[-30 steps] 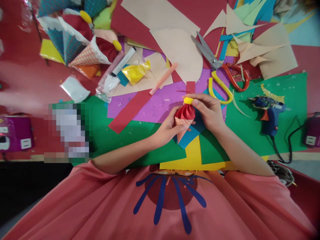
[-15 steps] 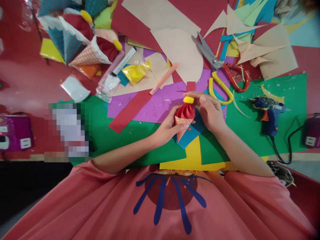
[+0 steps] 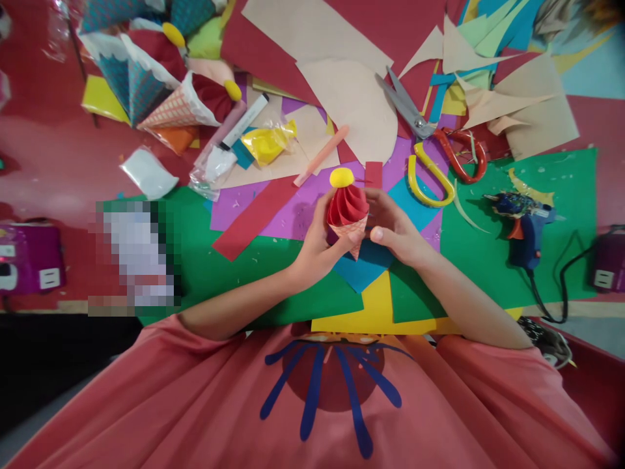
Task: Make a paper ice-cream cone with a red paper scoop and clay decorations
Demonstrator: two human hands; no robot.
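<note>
A small paper cone with a pink check pattern holds a red swirled filling, topped by a yellow oval piece. My left hand grips the cone from the left, its thumb across the front. On the other side, my right hand is curved beside the cone, thumb and fingers apart, with its fingertips partly hidden behind the red filling. Beneath both hands lie blue paper and green sheets.
Scissors lie beyond my right hand. A glue gun rests at the right with its cord. Finished-looking cones, a marker, a yellow packet and a red strip lie to the left. Paper scraps cover the back right.
The cone has moved left and tilted its top toward the left, with my left hand around it. My right hand has come off the yellow piece and dropped beside the cone.
</note>
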